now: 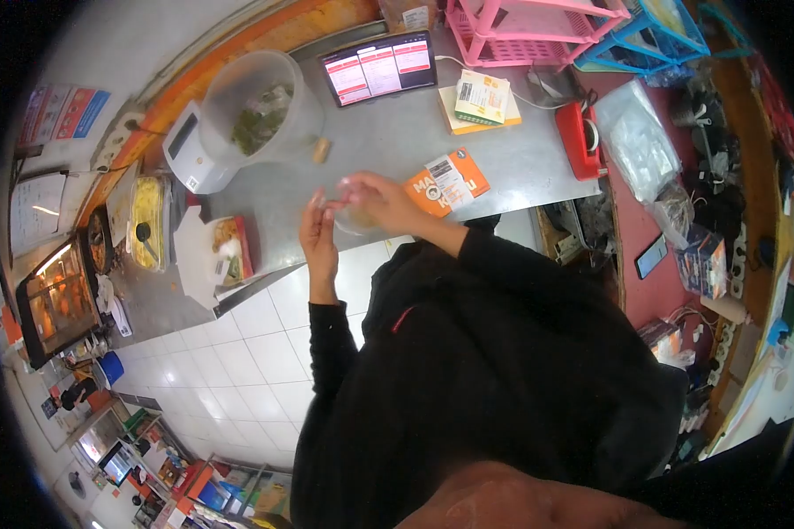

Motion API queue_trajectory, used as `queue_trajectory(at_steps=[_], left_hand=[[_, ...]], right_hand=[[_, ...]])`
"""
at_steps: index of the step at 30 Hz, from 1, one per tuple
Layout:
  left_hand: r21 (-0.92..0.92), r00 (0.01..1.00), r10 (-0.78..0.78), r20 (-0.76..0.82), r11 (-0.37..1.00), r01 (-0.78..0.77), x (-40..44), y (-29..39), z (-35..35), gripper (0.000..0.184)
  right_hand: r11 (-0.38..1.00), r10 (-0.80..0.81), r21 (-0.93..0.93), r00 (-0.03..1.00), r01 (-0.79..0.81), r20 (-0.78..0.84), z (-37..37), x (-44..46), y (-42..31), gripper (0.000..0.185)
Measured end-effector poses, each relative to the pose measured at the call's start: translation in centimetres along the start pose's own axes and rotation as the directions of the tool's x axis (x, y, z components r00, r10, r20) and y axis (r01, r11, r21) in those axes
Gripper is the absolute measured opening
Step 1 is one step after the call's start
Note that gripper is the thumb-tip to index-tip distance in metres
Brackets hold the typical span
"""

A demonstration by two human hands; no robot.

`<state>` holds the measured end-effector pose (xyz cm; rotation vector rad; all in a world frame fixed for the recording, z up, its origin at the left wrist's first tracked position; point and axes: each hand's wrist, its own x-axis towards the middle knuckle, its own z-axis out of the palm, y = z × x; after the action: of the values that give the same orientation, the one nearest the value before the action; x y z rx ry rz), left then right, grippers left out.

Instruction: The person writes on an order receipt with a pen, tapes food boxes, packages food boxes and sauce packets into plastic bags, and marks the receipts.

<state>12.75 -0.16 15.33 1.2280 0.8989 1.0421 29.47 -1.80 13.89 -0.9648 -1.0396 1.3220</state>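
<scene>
My left hand (318, 236) is raised over the front edge of the metal counter, its thumb and fingers pinched together. My right hand (381, 201) meets it from the right, also with bent, pinching fingers. A small translucent thing (355, 220), like clear plastic, shows just below the right hand; its exact kind is unclear. What the fingertips hold is too small to make out. An orange box (448, 183) with a printed label lies right of my right hand. Left of my left hand is an opened takeaway box (229, 251) with food inside.
A clear tub (251, 106) of green leaves stands beside a white scale (190, 150). A small tan cylinder (323, 150), a lit tablet (379, 69), stacked small boxes (481, 99) and a red holder (580, 141) are also on the counter. Pink racks (525, 44) stand behind.
</scene>
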Motion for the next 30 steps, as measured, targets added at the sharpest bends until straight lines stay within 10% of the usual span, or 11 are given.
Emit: queue_trajectory(at_steps=[7,18,21,24,30], left_hand=[[-0.09,0.985,-0.122,0.123,0.987,0.134,1.2,-7.0,-0.4,0.026],[0.016,0.938,-0.314,0.15,0.949,0.315,5.1,-5.4,-0.5,0.068],[-0.155,0.899,-0.379,0.22,0.896,0.416,5.8,-6.0,-1.2,0.077],[-0.566,0.784,-0.528,0.327,0.555,0.61,6.3,-4.8,-1.5,0.066],[-0.204,0.794,-0.45,0.408,0.803,0.56,6.8,-7.8,-3.6,0.076]], right_hand=[[0.923,0.163,-0.37,0.98,-0.11,0.114,-2.5,2.3,3.2,0.037],[0.951,0.273,0.065,0.92,-0.302,0.282,-3.3,4.2,3.0,0.024],[0.956,0.242,0.107,0.939,-0.274,0.245,-3.2,4.8,3.6,0.026],[0.943,0.247,0.162,0.94,-0.289,0.237,-3.0,5.1,4.4,0.028],[0.963,0.22,-0.17,0.975,-0.21,0.04,-3.0,5.3,4.0,0.055]])
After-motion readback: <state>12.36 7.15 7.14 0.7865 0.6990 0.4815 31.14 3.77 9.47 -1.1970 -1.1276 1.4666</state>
